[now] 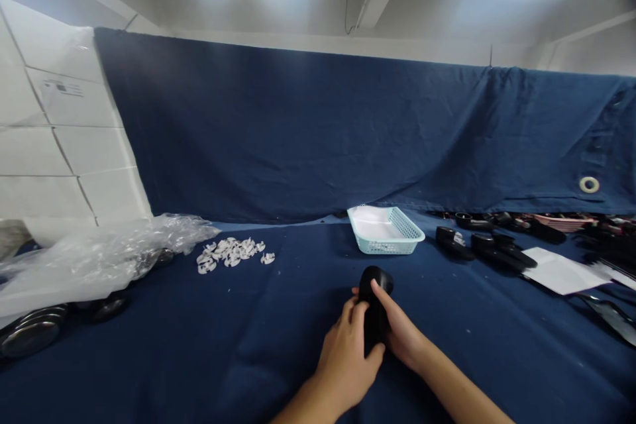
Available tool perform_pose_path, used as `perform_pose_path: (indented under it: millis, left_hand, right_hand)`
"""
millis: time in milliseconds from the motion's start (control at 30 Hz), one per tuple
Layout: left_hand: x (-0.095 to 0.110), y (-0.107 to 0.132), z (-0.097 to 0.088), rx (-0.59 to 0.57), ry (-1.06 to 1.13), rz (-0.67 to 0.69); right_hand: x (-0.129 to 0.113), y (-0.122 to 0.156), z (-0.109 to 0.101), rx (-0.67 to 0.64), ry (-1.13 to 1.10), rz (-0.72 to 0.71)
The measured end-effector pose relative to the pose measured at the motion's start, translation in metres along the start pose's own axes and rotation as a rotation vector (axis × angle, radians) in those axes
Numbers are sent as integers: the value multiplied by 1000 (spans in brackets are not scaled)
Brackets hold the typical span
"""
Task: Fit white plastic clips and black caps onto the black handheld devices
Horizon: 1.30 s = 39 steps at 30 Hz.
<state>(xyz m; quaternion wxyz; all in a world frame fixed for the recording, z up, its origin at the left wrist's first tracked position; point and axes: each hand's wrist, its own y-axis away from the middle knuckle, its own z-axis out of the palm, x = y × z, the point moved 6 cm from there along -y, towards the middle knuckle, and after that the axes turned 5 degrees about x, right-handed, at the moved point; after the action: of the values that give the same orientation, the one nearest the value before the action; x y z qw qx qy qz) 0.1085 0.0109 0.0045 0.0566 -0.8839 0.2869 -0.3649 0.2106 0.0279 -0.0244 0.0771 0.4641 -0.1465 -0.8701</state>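
Both hands grip one black elongated plastic part (376,278) with a rounded top end, held just above the blue cloth (278,338). My left hand (348,351) wraps its near left side, fingers bent over it and thumb along the lower end. On the right side, my right hand (402,331) closes round it with the thumb laid up along its face near the top. The palms and fingers cover much of the part's underside. Beyond the hands stands a light-blue basket (392,245) with a white sheet inside.
Small white plastic pieces (231,252) lie in a pile left of centre. Clear plastic wrap (99,265) covers glossy black parts (34,338) at the far left. On the right are similar black parts (497,248) and white paper (564,270). A blue curtain (298,132) hangs behind.
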Motion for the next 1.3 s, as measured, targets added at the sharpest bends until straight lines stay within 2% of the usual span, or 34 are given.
perform_pose_path:
  millis: [1300]
  left_hand:
    - [2, 0, 1, -35, -4, -7]
  right_hand:
    - [-2, 4, 2, 35, -6, -15]
